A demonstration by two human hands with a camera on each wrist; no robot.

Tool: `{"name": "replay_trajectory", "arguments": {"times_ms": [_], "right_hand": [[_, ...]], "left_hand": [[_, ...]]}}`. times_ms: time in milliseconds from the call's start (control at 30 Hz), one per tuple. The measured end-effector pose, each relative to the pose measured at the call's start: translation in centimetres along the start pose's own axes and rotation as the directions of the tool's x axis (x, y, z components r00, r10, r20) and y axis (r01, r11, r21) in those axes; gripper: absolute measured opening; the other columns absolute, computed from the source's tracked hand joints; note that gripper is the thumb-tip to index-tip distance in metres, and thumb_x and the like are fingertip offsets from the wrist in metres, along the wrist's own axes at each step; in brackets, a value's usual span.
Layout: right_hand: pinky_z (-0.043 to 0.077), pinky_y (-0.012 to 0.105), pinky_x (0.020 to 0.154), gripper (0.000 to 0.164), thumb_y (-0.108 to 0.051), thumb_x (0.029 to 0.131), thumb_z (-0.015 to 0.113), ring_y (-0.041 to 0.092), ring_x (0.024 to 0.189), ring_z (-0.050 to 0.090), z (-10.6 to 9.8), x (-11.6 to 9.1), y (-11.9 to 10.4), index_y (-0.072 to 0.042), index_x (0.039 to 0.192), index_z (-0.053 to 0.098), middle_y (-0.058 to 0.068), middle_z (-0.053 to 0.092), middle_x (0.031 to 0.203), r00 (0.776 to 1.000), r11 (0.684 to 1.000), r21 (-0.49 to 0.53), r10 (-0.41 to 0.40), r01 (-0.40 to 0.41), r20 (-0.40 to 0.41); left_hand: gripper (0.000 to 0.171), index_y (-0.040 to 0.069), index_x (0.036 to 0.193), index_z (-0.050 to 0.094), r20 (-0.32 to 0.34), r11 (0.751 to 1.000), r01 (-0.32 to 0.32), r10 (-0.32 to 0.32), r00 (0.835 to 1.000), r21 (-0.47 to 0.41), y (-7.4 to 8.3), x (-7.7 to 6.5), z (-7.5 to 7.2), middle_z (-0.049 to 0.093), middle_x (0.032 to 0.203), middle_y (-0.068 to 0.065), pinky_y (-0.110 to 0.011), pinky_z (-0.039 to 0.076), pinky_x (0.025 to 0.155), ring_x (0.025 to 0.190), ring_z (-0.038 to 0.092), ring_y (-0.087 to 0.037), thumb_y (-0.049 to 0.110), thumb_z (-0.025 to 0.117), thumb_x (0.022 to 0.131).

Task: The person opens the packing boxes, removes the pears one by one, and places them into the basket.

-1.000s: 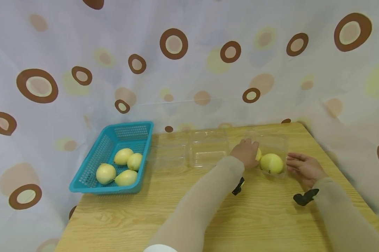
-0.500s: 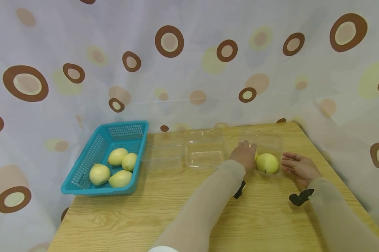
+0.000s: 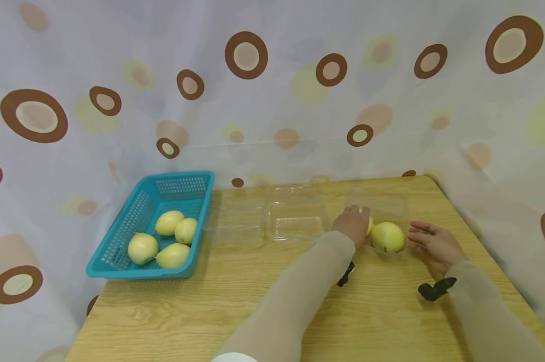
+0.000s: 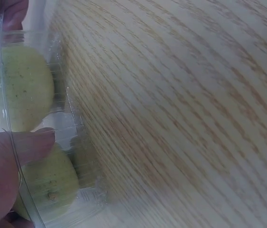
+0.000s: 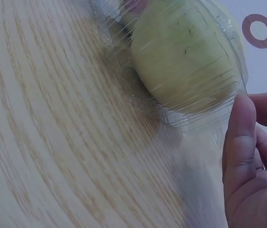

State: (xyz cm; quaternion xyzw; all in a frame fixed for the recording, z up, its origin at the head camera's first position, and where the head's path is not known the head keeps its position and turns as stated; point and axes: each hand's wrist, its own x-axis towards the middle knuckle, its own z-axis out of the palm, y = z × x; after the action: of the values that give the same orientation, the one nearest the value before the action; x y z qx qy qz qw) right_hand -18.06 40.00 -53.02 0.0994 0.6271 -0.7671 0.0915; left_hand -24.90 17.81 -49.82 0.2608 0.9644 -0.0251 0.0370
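Note:
At the right of the table, a clear plastic box holds two pale yellow pears. My left hand reaches into its left side and grips the left pear, its thumb lying along the fruit between the two. Fingers and palm hide much of that pear in the head view. The right pear sits in the other half, untouched by the left fingers. At the box's right side is my right hand; in the right wrist view its thumb and forefinger pinch the clear rim.
A blue perforated basket with several pears stands at the left. Between it and my hands are two more clear plastic boxes, one in the middle and a fainter one beside the basket. A patterned curtain hangs behind the wooden table.
The head view has shifted slightly, so the basket appears further left. Both hands stay at the right box, with only small movement of the left hand on its pear.

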Motion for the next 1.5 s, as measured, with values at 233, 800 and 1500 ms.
{"name": "replay_trajectory", "arguments": {"times_ms": [233,800,1500], "right_hand": [[0.054,0.021,0.078,0.05,-0.009,0.093,0.064,0.007,0.091,0.063,0.6,-0.1,-0.3,-0.008,0.136,0.039,-0.004,0.056,0.109,1.0,0.999,0.031,-0.008,0.007,0.023],[0.054,0.022,0.076,0.039,-0.004,0.092,0.064,0.009,0.091,0.062,1.5,0.4,-0.2,-0.011,0.128,0.05,-0.003,0.06,0.106,0.999,0.996,0.08,-0.031,0.028,0.038],[0.054,0.023,0.078,0.026,-0.008,0.096,0.059,0.009,0.09,0.063,0.2,0.3,0.3,-0.024,0.116,0.062,-0.005,0.061,0.104,0.999,0.985,0.174,-0.007,-0.002,0.052]], "left_hand": [[0.061,0.023,0.145,0.033,-0.031,0.998,-0.013,0.015,0.999,0.058,-0.5,-1.0,-0.8,0.046,0.132,0.004,-0.018,0.041,0.097,0.121,0.047,-0.011,0.044,0.058,0.093],[0.076,0.025,0.151,0.026,-0.176,0.997,-0.051,0.038,0.984,-0.066,-2.1,-1.0,-0.9,0.033,0.15,0.002,-0.021,0.025,0.111,0.138,0.031,-0.012,0.043,0.066,0.089],[0.081,0.021,0.15,0.029,-0.411,0.959,-0.22,0.131,0.902,-0.177,-6.3,-4.2,-5.7,0.036,0.148,-0.002,-0.021,0.043,0.098,0.132,0.039,-0.012,0.034,0.073,0.084]]}}
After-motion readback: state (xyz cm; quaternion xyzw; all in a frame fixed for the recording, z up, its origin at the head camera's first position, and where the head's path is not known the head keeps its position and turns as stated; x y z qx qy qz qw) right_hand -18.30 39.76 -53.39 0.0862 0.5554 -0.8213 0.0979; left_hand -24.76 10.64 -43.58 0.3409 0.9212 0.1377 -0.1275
